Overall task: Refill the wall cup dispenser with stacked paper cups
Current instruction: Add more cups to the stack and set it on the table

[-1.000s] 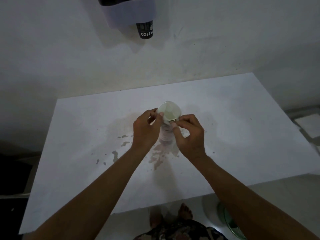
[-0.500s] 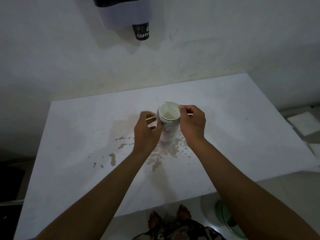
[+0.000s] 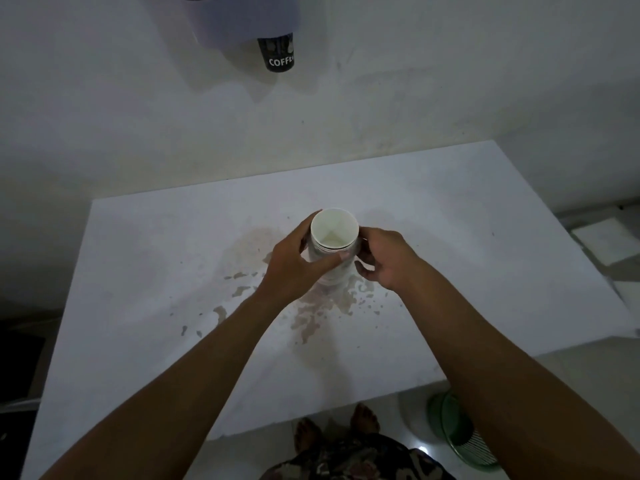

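White table (image 3: 485, 237) under both hands, pale wall (image 3: 450, 81) beyond, dim light all round. Brownish stains (image 3: 311, 317) spread on the tabletop just below the hands and trailing off to the left. Left hand (image 3: 298, 268) wrapped round the stack of paper cups (image 3: 333, 237), thumb across the near side, fingers curled behind. Right hand (image 3: 384, 258) pressed against the stack's right side, fingers bent in a loose grip; cannot tell how firmly. Stack upright between both hands, open mouth up, white inside, nested rims showing just under the top. Up on the wall, well above the hands and a little left: dispenser (image 3: 242, 22), one dark cup (image 3: 277, 53) poking out below. Down by the right forearm, something green (image 3: 453, 431) on the floor. Bare feet (image 3: 363, 417) at the table's near edge.
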